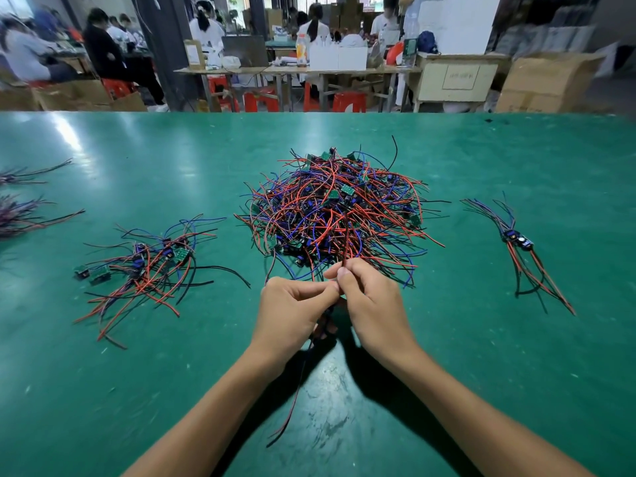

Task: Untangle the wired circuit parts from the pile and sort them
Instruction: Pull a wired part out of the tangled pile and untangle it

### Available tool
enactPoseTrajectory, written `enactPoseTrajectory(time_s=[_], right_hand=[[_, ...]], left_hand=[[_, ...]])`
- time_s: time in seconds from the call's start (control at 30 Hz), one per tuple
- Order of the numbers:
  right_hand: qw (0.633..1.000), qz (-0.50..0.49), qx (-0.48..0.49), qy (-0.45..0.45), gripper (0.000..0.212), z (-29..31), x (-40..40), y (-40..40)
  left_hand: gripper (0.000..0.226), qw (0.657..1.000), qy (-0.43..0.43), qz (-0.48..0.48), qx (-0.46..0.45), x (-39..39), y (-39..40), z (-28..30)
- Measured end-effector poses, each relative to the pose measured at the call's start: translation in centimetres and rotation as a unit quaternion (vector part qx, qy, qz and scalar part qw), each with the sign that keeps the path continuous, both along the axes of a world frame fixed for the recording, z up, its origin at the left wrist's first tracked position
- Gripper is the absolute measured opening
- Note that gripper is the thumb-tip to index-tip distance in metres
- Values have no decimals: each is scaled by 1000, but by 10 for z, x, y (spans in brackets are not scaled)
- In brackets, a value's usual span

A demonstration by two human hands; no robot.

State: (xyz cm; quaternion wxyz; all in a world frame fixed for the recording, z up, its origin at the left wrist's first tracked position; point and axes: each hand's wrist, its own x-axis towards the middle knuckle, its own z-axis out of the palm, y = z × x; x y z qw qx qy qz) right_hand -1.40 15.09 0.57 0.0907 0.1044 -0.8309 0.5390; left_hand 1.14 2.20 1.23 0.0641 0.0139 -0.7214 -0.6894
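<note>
A big tangled pile (339, 215) of small green circuit boards with red, blue and black wires lies in the middle of the green table (481, 356). Just in front of it, my left hand (292, 315) and my right hand (371, 304) meet. Both pinch one wired part (296, 401) whose red and black wires run up into the pile and hang down between my wrists toward me. Its board is hidden by my fingers. A smaller loose heap (151, 266) lies to the left. A neat bundle (519, 246) lies to the right.
More wire bundles (20, 215) lie at the table's far left edge. Beyond the table's back edge, people sit at workbenches among red stools (347, 101) and cardboard boxes (547, 84).
</note>
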Motion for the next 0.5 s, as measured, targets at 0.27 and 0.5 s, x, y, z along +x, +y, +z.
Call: enactPoseTrajectory(time_s=[0.27,0.5], right_hand=[[991,-67,-108,-32,27,11,-19,7],[952,-106,-264,-112,24,35,-32,33]], left_hand=[[17,994,38,11,-100,5,7,0],[16,984,82,-32,-156,9,10,-1]])
